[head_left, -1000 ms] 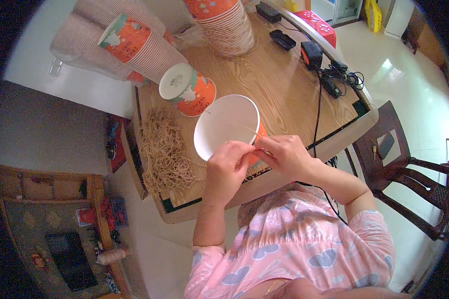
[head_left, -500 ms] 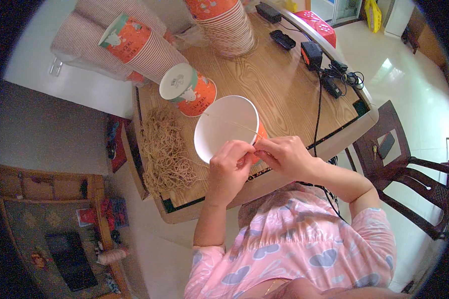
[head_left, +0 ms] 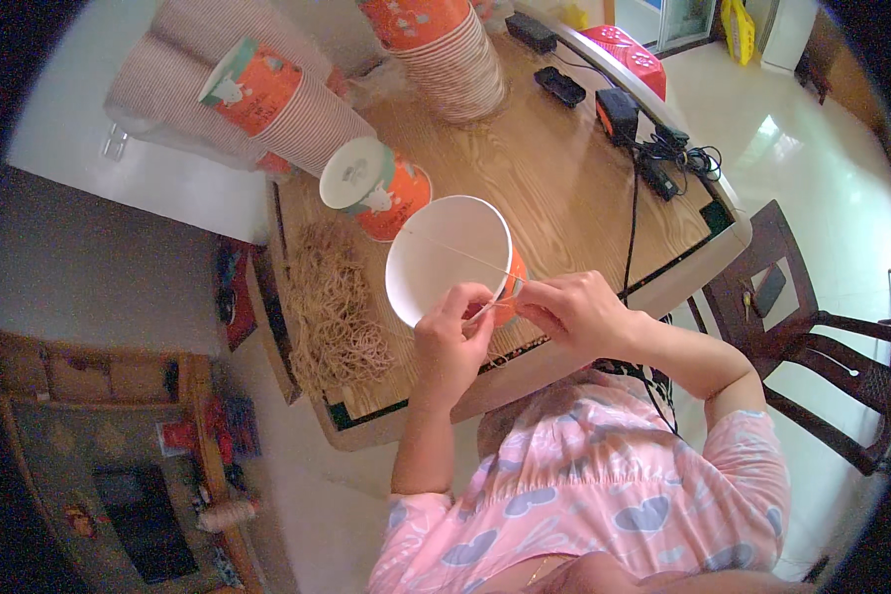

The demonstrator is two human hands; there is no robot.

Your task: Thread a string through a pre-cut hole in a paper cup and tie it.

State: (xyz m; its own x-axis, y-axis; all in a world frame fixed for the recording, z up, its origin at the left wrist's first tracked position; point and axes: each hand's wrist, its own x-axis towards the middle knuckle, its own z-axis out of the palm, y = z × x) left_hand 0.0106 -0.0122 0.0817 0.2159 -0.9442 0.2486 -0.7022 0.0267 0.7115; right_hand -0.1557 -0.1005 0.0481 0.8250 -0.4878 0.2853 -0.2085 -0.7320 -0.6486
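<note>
A large paper bucket (head_left: 444, 259), white inside and orange outside, stands at the table's near edge with its mouth facing me. A thin tan string (head_left: 460, 256) runs across its mouth from the far left rim toward my fingers. My left hand (head_left: 453, 332) pinches a piece of the string at the near rim. My right hand (head_left: 576, 309), close beside it, is closed on the string at the bucket's right side. The fingertips partly hide the string's end. A tangled pile of tan strings (head_left: 337, 317) lies left of the bucket.
Behind the bucket stands a smaller orange and green paper bucket (head_left: 401, 198). Stacks of nested buckets (head_left: 312, 124) and a taller stack (head_left: 450, 69) are farther back. Black adapters and cables (head_left: 663, 158) lie at the right edge. A dark chair (head_left: 792, 317) holds a phone.
My hands have moved slightly apart, with the left one lower and the right one a little to the right. The string across the mouth now looks straighter.
</note>
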